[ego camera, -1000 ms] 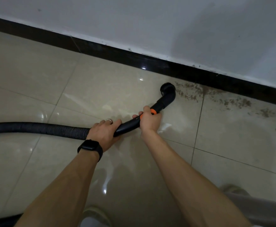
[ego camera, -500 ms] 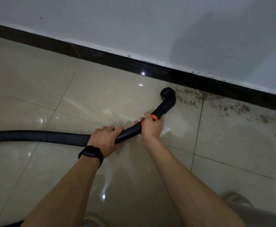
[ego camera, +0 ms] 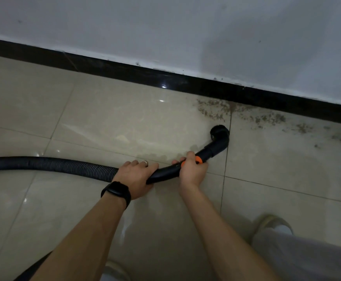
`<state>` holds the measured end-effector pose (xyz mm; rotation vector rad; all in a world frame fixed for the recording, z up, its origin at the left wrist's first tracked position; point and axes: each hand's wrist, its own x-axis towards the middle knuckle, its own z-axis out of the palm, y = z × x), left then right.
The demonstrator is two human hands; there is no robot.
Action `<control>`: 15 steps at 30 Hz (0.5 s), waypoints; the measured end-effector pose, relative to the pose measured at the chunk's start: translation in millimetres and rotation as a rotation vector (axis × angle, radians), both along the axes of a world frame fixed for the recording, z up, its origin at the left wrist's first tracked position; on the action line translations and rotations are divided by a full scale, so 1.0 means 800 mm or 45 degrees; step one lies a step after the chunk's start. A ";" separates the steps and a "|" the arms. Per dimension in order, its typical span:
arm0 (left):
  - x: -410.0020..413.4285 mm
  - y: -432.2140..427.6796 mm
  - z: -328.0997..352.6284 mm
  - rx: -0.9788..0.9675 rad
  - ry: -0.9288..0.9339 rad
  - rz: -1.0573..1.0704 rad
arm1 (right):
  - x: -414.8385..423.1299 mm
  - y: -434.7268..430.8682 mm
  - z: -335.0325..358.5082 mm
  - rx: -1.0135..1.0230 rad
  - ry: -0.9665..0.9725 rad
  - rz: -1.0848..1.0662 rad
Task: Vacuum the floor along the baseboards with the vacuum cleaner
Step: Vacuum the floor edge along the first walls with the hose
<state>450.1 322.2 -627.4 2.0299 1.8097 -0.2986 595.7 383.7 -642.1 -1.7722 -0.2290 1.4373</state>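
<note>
A black ribbed vacuum hose [ego camera: 50, 164] runs in from the left across the beige tiles. My left hand [ego camera: 136, 177], with a ring and a black wristband, grips the hose where the smooth curved handle begins. My right hand [ego camera: 192, 169] grips the handle at its orange collar [ego camera: 198, 159]. The round brush nozzle [ego camera: 219, 133] sits on the floor by a tile joint, a short way in front of the black baseboard [ego camera: 185, 82]. Brown dirt specks [ego camera: 214, 109] lie between nozzle and baseboard and trail off to the right [ego camera: 268, 118].
A white wall [ego camera: 165, 31] rises above the baseboard. My right shoe [ego camera: 273, 224] and grey trouser leg [ego camera: 307, 258] are at the lower right, another shoe [ego camera: 115, 270] at the bottom edge. A dark shape [ego camera: 31, 268] shows at the bottom left.
The nozzle has been drawn back from the baseboard toward me, and both hands came back with it. The dirt patch that was beside the nozzle now lies beyond it.
</note>
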 end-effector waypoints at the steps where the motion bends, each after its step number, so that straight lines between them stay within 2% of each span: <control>1: 0.000 0.001 0.001 0.005 -0.013 0.033 | -0.002 0.005 0.001 -0.003 0.011 0.017; 15: -0.013 0.019 0.002 0.018 -0.033 0.250 | -0.033 0.055 0.001 -0.002 0.021 0.250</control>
